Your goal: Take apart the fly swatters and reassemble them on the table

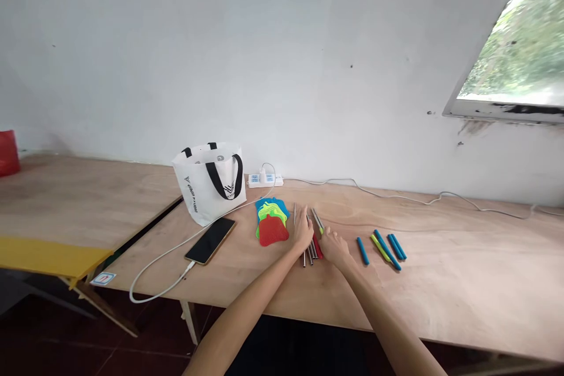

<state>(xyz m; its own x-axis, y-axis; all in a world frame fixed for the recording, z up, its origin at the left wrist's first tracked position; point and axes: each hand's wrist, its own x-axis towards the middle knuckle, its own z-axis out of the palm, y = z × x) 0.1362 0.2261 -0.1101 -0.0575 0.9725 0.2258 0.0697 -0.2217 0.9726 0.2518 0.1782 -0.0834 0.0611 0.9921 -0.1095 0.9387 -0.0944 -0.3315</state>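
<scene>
My left hand point(302, 230) lies over a bunch of silver metal rods point(311, 254), its fingers stretched out. A red handle point(318, 248) lies at the right side of that bunch. My right hand point(333, 245) is closed around a rod with a yellow-green grip point(317, 220); its silver end points up and left, toward the wall. To the left is a pile of mesh fly swatter heads, with a red head point(273, 231) in front, yellow-green ones point(272, 210) behind it and blue point(259, 203) at the back. The hands hide part of the rods.
Several blue handles point(362, 251) and a yellow-green handle point(380, 248) lie to the right. A white bag point(200, 188), a phone point(210, 241) on a white cable point(154, 267) and a power strip point(255, 181) stand left and back. A second table point(88, 200) is farther left.
</scene>
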